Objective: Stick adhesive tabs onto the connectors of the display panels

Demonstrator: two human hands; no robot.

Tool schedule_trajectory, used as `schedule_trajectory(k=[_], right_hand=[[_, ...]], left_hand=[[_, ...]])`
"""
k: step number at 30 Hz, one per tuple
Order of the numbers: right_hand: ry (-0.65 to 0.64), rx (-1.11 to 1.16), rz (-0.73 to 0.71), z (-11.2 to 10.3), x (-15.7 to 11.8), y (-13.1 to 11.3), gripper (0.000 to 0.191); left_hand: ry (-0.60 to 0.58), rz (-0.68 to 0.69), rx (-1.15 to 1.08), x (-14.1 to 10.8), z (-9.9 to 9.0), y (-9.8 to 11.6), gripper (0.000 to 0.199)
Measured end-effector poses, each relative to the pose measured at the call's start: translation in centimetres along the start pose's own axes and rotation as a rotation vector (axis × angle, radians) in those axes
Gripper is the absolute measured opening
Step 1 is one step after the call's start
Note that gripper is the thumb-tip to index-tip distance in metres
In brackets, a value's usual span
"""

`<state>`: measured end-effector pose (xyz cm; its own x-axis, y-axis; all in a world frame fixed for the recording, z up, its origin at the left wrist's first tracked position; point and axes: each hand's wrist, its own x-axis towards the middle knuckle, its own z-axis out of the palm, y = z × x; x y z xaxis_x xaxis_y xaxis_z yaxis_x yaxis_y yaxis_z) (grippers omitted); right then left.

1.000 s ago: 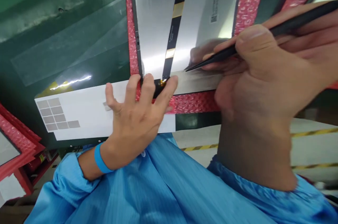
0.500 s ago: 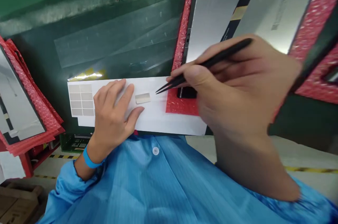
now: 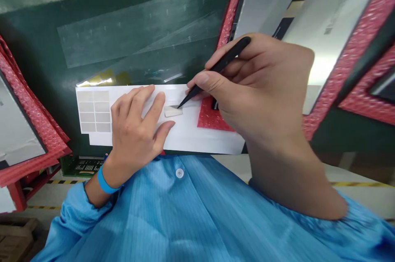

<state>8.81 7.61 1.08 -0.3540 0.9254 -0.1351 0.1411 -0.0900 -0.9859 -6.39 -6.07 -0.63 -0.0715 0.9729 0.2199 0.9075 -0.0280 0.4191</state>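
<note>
A white label sheet [image 3: 197,140] lies along the near edge of the green table. My left hand [image 3: 135,126] rests on it with fingers spread, holding nothing. To its left, a grid of pale grey stickers [image 3: 94,112] shows on the sheet. One single sticker [image 3: 173,111] sits just right of my left fingertips. In my right hand [image 3: 256,85] I grip black tweezers [image 3: 226,58] like a pen. Their tips touch the sticker's upper right edge or hover just above it; I cannot tell which.
At the right, a large silver panel [image 3: 336,19] lies on red bubble wrap [image 3: 359,39]. More panels on red bubble wrap [image 3: 58,140] are stacked at the left. Clear plastic film [image 3: 123,35] lies on the green mat behind the sheet, beside yellow tape [image 3: 106,77].
My right hand has brought the tweezer tips left and down to the single sticker. My left hand stays on the sheet. The whole view has shifted slightly.
</note>
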Motion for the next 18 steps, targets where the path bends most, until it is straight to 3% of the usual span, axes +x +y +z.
schedule_trajectory(k=[5,11,15,18], right_hand=[[0.075,0.219,-0.089,-0.8,0.0,-0.7,0.034],[0.35,0.223,-0.195,-7.1,0.6,-1.2,0.041],[0.358,0.166,-0.116,-8.8,1.1,-0.1,0.041],[0.334,0.111,-0.063,-8.7,1.5,0.5,0.042]], left_hand=[[-0.002,-0.002,0.001,0.2,-0.3,-0.2,0.046],[-0.013,0.011,0.046,2.0,-1.3,1.7,0.034],[0.106,0.074,-0.074,4.3,0.7,5.0,0.024],[0.101,0.09,-0.1,5.5,3.0,6.4,0.025]])
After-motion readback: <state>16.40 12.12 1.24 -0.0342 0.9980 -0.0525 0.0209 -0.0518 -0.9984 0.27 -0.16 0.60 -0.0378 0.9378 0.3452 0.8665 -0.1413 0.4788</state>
